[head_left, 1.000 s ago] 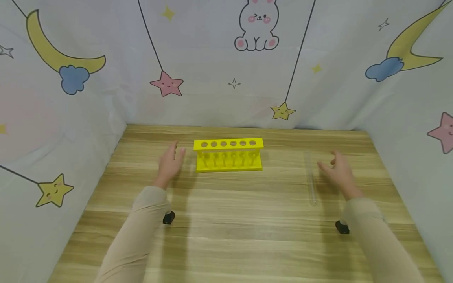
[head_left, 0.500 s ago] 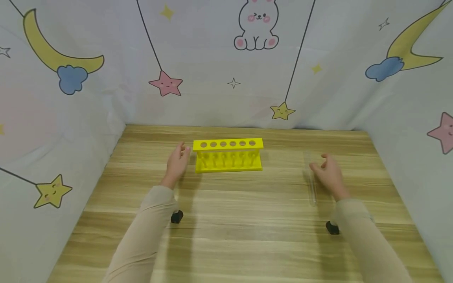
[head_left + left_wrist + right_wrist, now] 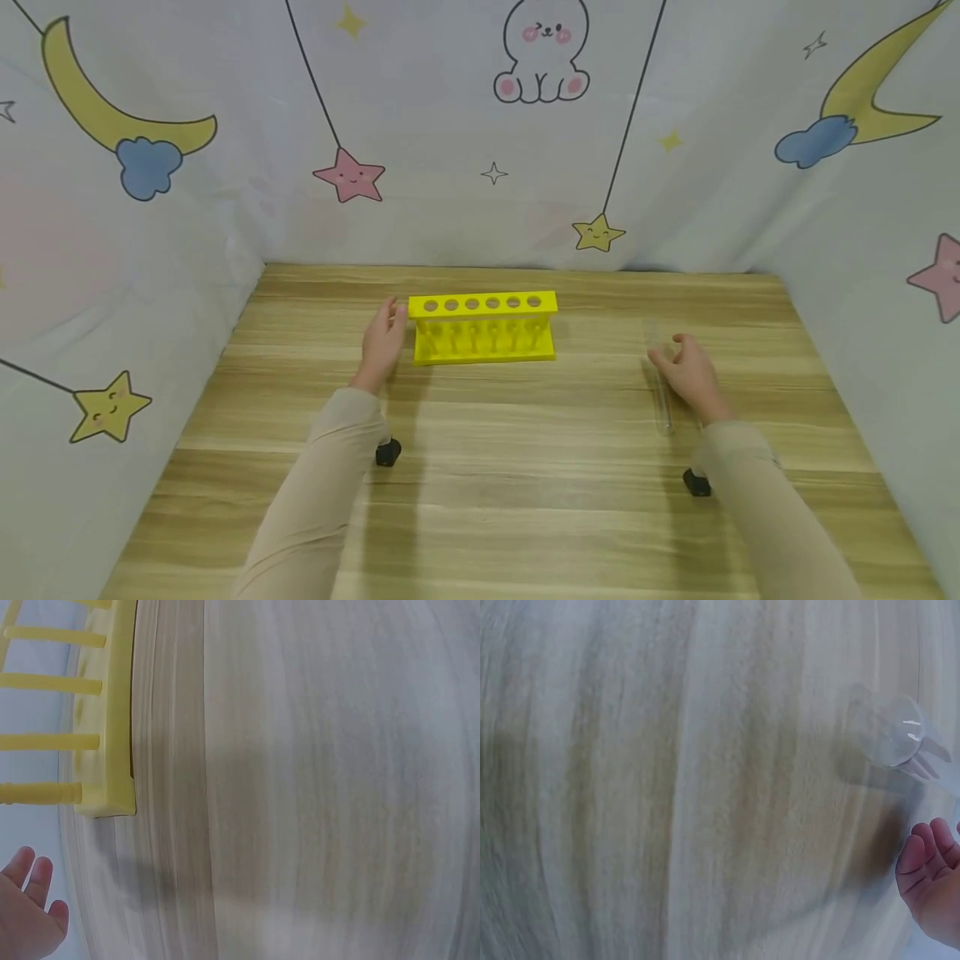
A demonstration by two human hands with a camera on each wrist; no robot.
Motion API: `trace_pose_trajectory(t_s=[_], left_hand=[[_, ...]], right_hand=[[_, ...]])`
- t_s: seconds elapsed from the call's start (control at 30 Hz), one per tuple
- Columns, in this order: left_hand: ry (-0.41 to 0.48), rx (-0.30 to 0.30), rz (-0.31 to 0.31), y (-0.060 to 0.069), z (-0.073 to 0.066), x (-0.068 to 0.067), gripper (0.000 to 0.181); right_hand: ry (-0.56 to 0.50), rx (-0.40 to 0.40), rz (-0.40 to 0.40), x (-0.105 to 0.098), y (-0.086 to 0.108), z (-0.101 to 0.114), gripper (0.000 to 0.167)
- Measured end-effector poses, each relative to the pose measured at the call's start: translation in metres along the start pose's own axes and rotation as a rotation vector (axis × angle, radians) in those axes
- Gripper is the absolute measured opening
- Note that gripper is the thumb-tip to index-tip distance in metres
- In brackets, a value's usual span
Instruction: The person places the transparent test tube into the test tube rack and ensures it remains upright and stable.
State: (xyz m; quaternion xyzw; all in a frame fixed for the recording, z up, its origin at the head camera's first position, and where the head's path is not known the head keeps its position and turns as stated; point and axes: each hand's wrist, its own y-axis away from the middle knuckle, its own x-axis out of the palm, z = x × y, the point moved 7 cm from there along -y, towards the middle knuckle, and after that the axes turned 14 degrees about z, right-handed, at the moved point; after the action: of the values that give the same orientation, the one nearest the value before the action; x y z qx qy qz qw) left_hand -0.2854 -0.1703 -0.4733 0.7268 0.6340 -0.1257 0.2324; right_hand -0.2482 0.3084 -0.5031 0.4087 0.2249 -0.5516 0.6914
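A yellow rack (image 3: 484, 307) with a row of round holes stands upright near the back of the table. My left hand (image 3: 382, 340) is at its left end, fingers relaxed; in the left wrist view the hand (image 3: 28, 911) shows beside the rack's end (image 3: 116, 750), a gap between them. A clear tube (image 3: 663, 404) lies lengthwise on the table at the right. Over its middle, from the right side, my right hand (image 3: 690, 375) hovers with thumb and fingers apart. The right wrist view shows the tube's end (image 3: 896, 731) near the hand (image 3: 934, 889), which holds nothing.
The wood-grain table (image 3: 525, 483) meets a pale cloth (image 3: 435, 225) printed with stars, moons and a white animal, at the back and on both sides. A small black piece (image 3: 388, 452) hangs at the left cuff, another (image 3: 697, 482) at the right cuff.
My left hand has moved right, up to the rack's left end. My right hand has moved left, towards the clear tube. The rack and the tube lie where they were.
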Motion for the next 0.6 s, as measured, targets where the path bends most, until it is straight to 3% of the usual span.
trace_pose_trajectory(t_s=[0.6], left_hand=[[0.168, -0.072, -0.004, -0.009, 0.001, 0.023, 0.058]], right_hand=[[-0.022, 0.039, 0.051, 0.005, -0.002, -0.005, 0.071]])
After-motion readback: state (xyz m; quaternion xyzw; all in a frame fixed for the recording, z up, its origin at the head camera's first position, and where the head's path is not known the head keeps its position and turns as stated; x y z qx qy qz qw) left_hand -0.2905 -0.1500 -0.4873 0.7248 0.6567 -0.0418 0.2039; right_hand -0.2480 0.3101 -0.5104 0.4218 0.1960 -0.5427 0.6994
